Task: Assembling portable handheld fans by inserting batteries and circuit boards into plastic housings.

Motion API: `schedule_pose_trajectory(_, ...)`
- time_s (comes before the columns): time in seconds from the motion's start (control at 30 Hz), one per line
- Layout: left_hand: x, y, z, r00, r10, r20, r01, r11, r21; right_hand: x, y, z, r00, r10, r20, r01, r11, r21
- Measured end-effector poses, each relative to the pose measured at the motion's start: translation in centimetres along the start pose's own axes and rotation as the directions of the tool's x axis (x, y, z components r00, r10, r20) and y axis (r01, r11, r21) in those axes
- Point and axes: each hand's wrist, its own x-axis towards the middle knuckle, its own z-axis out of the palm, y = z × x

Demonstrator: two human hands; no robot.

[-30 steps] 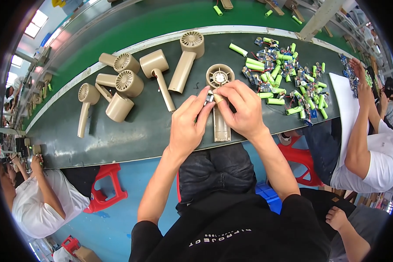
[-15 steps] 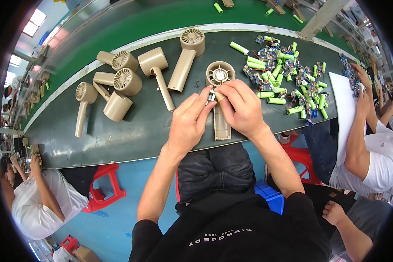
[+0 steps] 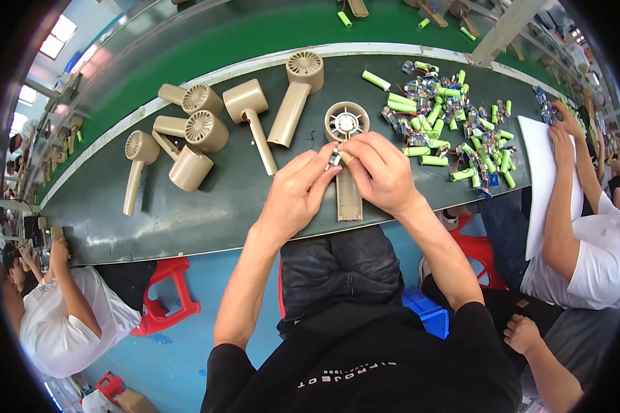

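Observation:
Directly in front of me lies an opened beige handheld fan (image 3: 349, 199), its round head with the wheel facing up and its hollow handle toward the table edge. Over the handle's upper part my two hands meet. The fingers of my left hand (image 3: 293, 196) pinch a small circuit board (image 3: 334, 157) with dark and white parts. My right hand (image 3: 382, 172) is closed beside it, fingertips pressed together around a small beige piece (image 3: 346, 157) partly hidden by the fingers. Whether the board and the piece touch is unclear.
Several beige fans (image 3: 205, 131) lie to the left on the dark table (image 3: 110, 227). On the right is a heap of green battery cells with blue circuit boards (image 3: 437, 110). Co-workers sit at both sides; a white board (image 3: 536, 165) leans by the right one.
My hands stay together over the fan handle, with only slight finger movement; the right fingers have closed nearer the circuit board. The view has shifted slightly.

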Motion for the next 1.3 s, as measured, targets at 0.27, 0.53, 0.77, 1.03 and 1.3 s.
schedule_pose_trajectory(0.27, -0.7, 3.3, 2.3, 0.888, -0.456, -0.06, 0.437, 0.878, -0.196, -0.4, -1.2, -0.1, 0.96, 0.257, -0.113, -0.245, 0.964, 0.107)
schedule_pose_trajectory(0.53, -3.9, 2.7, -13.8, 0.883, -0.285, -0.374, 0.284, 0.957, -0.058, -3.1, 0.2, -1.4, 0.809, 0.584, -0.06, -0.548, 0.788, 0.282)
schedule_pose_trajectory(0.77, -14.1, -11.7, -36.7, 0.691, -0.339, -0.638, 0.665, 0.645, 0.377, -1.9, -0.3, -0.3, 0.842, 0.538, 0.028, -0.519, 0.797, 0.309)
schedule_pose_trajectory(1.03, -17.0, -16.2, -38.3, 0.779, -0.187, -0.598, 0.626, 0.189, 0.757, -1.4, -1.0, -1.2, 0.846, 0.529, 0.074, -0.528, 0.809, 0.257)
schedule_pose_trajectory(1.3, -8.5, -6.1, -23.4, 0.904, -0.357, -0.237, 0.399, 0.503, 0.766, 2.8, 4.4, -6.8, 0.857, 0.488, -0.165, -0.503, 0.862, -0.062)
